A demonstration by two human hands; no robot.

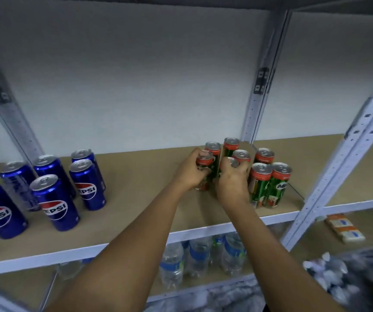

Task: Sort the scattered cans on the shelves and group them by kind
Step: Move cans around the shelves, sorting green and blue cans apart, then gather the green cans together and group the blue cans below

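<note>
1. At the left of the shelf (140,206) stand the blue cans (52,201), six of them, upright and close together, with no green can among them. That side looks sorted.
2. A bare stretch of shelf separates them from the green cans (268,185), which are packed in at the right near the post (259,91).
3. The left hand (189,171) is wrapped around a green can with a red top (204,159) at the left edge of that cluster; the can stands upright, touching or just beside its neighbour behind.
4. The right hand (231,176) is clenched around another green can (234,162), mostly hidden by the fingers, in the middle of the cluster.
5. My judgement: the step in hand is tucking these two cans into the green group. To do it well, keep both upright, slide rather than lift, and press them in until they touch the rows beside them.
6. The front pair at the right sits close to the shelf edge, so push inward and back, not forward, or one may tip off.
7. The water bottles (194,260) on the shelf below play no part.
</note>
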